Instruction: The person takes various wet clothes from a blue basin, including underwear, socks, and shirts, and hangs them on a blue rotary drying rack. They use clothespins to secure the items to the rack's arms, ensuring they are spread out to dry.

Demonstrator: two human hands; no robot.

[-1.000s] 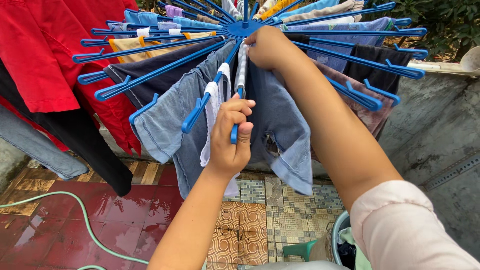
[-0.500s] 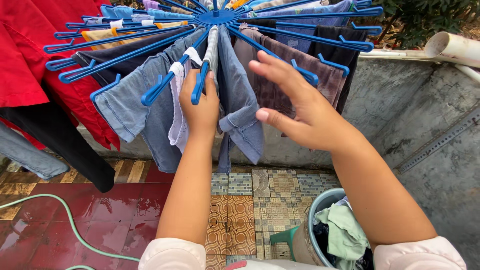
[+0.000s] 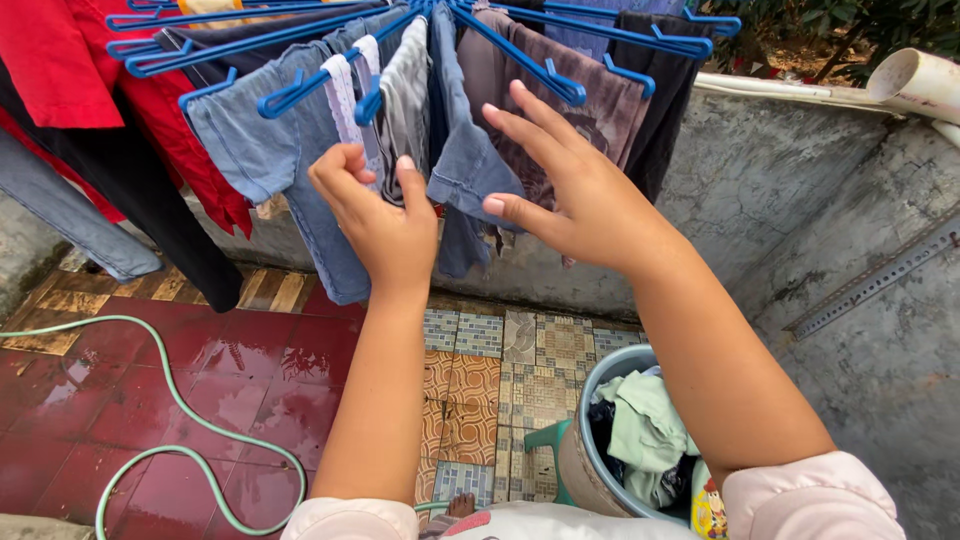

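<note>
Two hands at a blue drying rack (image 3: 520, 45): left hand (image 3: 385, 225) pinches a grey garment (image 3: 405, 100); right hand (image 3: 570, 190), fingers spread, hovers just beside blue denim (image 3: 462, 150).

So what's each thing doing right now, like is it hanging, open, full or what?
left hand: closed on a grey cloth
grey cloth: hanging from a blue arm
right hand: open, fingers spread, holding nothing
drying rack: arms spread out, loaded with clothes
bucket: upright, clothes inside
green hose: lying looped on the wet red floor
</note>
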